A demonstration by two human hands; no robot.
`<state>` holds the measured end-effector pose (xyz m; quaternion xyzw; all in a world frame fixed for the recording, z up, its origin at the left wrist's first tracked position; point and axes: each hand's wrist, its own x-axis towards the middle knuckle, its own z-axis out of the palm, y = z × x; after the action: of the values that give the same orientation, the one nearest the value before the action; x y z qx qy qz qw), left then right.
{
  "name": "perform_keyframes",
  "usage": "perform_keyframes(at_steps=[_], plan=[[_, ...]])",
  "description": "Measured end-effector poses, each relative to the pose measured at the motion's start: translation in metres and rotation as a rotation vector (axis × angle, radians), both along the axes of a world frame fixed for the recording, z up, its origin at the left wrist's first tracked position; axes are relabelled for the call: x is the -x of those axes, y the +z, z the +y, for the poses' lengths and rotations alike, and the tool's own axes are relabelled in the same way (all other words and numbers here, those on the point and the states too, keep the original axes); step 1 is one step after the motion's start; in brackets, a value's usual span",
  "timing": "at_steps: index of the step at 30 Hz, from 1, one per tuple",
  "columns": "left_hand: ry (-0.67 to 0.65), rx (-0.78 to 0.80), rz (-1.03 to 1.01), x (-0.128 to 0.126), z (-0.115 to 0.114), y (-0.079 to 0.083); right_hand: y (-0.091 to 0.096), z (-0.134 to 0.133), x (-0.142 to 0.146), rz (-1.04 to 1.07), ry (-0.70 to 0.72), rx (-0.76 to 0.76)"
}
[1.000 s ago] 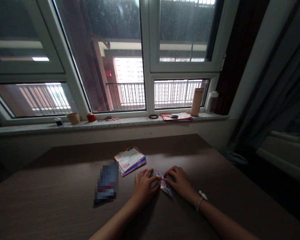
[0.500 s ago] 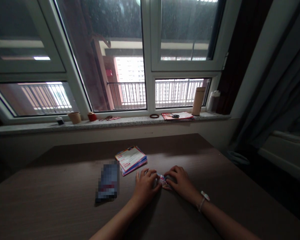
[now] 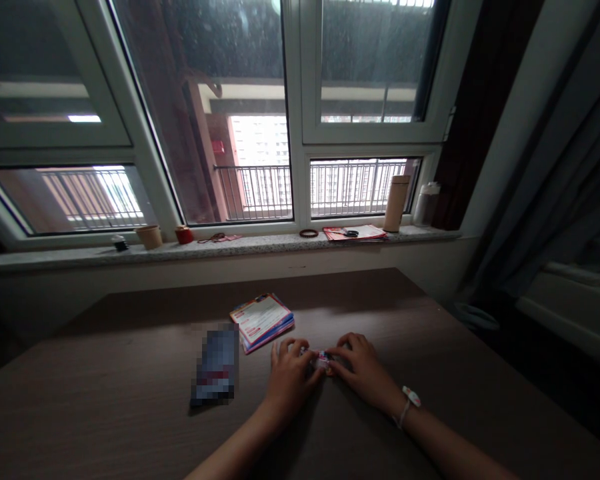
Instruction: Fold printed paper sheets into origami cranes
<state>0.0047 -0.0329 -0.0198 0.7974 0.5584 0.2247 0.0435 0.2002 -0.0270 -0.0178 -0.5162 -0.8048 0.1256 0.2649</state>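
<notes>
A small piece of colourful printed paper [image 3: 322, 361], seemingly folded, lies on the brown table between my hands. My left hand [image 3: 293, 367] covers its left side, with thumb and forefinger pressed on it and the other fingers curled. From the right, my right hand [image 3: 363, 367] pinches the other side with bent fingers; that wrist wears a bracelet [image 3: 409, 401]. Much of the paper is hidden under the fingertips. Just beyond my left hand sits a stack of printed sheets [image 3: 263, 320], its top one white with a red border.
A dark pixelated object [image 3: 216, 365] lies on the table [image 3: 105, 380] left of my hands. Along the windowsill [image 3: 260, 245] stand a paper cup [image 3: 150, 237], a red spool-like item [image 3: 184, 234], a dark ring [image 3: 309, 233], papers under scissors [image 3: 351, 233], a tan bottle [image 3: 397, 203] and a clear bottle [image 3: 427, 204].
The paper's lower right part, which stuck out between my hands, now shows less. My right thumb has shifted slightly left, closer to my left thumb.
</notes>
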Motion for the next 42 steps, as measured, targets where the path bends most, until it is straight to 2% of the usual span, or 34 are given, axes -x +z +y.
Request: perform_keyframes(at_steps=[6,13,19,25,34,42], plan=[[-0.030,0.041,0.037,0.000,0.001,0.002,-0.004,0.007,-0.004,-0.065,-0.050,-0.016],[-0.009,0.001,0.034,-0.002,0.001,0.002,-0.005,0.004,0.000,-0.050,0.005,-0.070],[0.021,-0.004,-0.009,-0.001,0.004,-0.005,-0.008,-0.001,0.005,-0.097,0.122,0.058],[0.071,0.010,0.002,0.000,0.007,-0.002,-0.008,0.000,0.006,-0.096,0.149,0.100],[0.078,0.015,0.046,-0.002,0.007,-0.002,-0.008,0.003,0.001,-0.090,0.036,0.123],[0.063,-0.006,0.105,-0.005,0.010,-0.001,-0.009,0.007,-0.003,-0.029,-0.010,0.040]])
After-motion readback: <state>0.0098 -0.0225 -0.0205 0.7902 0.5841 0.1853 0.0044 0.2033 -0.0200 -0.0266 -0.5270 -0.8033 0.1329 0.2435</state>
